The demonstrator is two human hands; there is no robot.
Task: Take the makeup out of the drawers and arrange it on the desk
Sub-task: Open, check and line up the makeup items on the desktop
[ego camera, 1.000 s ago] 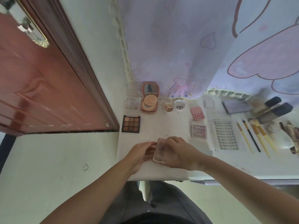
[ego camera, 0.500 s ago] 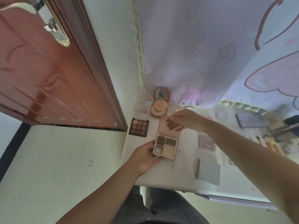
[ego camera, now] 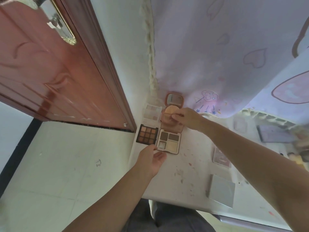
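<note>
Head view shows a pink palette [ego camera: 169,141] lying open on the white desk [ego camera: 189,178], between the two hands. Its four pans face up and its lid [ego camera: 172,125] is folded back. The right hand [ego camera: 187,118] pinches the far edge of the lid with thumb and fingertips. The left hand [ego camera: 150,160] sits at the near left corner of the palette, fingers loosely spread and touching its edge, not wrapped round it. Just left of the palette lies a dark nine-pan palette [ego camera: 147,136]. Beyond the right hand stands an open round compact [ego camera: 173,104], beside a pale palette [ego camera: 152,113]. A grey box [ego camera: 220,190] lies near the right forearm.
</note>
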